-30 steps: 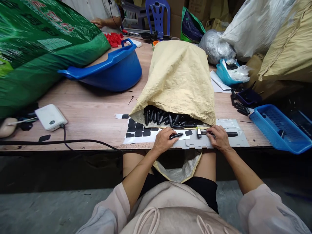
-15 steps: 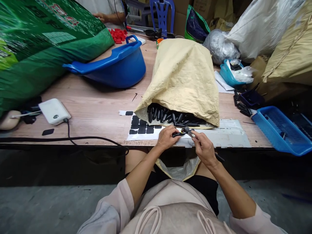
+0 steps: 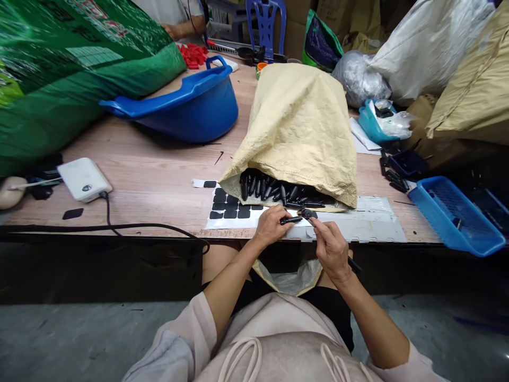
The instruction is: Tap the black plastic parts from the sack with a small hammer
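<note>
My left hand (image 3: 271, 225) is closed in a pinch on a slim black pen-shaped piece (image 3: 292, 219), whose end points right. My right hand (image 3: 331, 250) is wrapped round a thin tool (image 3: 306, 213) with a dark rounded head; its black handle sticks out behind my wrist. The tool's head sits just right of the black piece, seemingly apart from it. Directly beyond both hands, a cream woven sack (image 3: 302, 116) lies with its mouth toward me, and many similar black pieces (image 3: 274, 188) show inside. Under it is a white sheet of black rounded stickers (image 3: 231, 206).
A blue basin (image 3: 186, 114) and green sack (image 3: 99, 90) occupy the left. A white charger box (image 3: 85, 179) trails a black cable along the front edge. At right stands a blue basket (image 3: 453, 212). An open bag (image 3: 294, 278) hangs at my lap. Another person's arm (image 3: 185, 29) shows behind.
The tool's head has drawn slightly right, away from the black piece it overlapped before. My left hand stays almost still, keeping its hold. The view has shifted slightly.
</note>
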Action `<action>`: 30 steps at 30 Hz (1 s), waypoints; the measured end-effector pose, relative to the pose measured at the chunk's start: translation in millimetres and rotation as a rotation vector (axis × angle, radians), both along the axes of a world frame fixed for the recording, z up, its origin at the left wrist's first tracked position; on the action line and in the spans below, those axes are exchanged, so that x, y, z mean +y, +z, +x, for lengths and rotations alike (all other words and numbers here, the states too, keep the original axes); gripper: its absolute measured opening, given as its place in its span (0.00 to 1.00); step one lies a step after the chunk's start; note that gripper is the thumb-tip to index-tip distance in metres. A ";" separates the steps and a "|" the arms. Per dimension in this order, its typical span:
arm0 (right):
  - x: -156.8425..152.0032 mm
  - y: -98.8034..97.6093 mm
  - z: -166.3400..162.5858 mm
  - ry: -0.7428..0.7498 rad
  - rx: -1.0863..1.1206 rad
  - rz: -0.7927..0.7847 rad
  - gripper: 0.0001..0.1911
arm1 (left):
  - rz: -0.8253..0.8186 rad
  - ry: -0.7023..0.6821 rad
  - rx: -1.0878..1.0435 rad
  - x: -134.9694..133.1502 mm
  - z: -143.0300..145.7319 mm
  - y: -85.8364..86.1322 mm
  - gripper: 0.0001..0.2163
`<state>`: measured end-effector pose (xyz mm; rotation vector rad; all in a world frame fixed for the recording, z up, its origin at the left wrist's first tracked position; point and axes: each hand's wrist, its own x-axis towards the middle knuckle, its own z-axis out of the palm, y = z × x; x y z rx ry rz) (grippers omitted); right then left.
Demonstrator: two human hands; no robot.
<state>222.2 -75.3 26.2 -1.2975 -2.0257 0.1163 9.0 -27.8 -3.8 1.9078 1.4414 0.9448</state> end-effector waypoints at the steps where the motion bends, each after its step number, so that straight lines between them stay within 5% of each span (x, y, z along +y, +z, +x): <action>1: -1.0 -0.6 0.2 0.002 -0.020 -0.003 0.22 | 0.003 0.003 -0.001 0.0 -0.1 -0.1 0.05; 7: 7.4 2.5 19.6 0.014 -0.002 0.043 0.22 | 0.016 0.007 0.024 -0.9 0.2 -0.5 0.05; 19: 80.8 3.8 166.2 0.198 -0.266 -0.105 0.13 | 0.057 -0.004 0.129 -3.3 2.1 0.9 0.08; 26: 100.0 -18.0 175.4 0.109 -0.189 -0.087 0.12 | 0.090 -0.030 0.118 -3.1 -2.8 1.3 0.05; 30: 96.7 -24.6 171.9 0.056 -0.159 -0.107 0.12 | 0.213 -0.145 0.117 -35.7 -0.5 5.1 0.11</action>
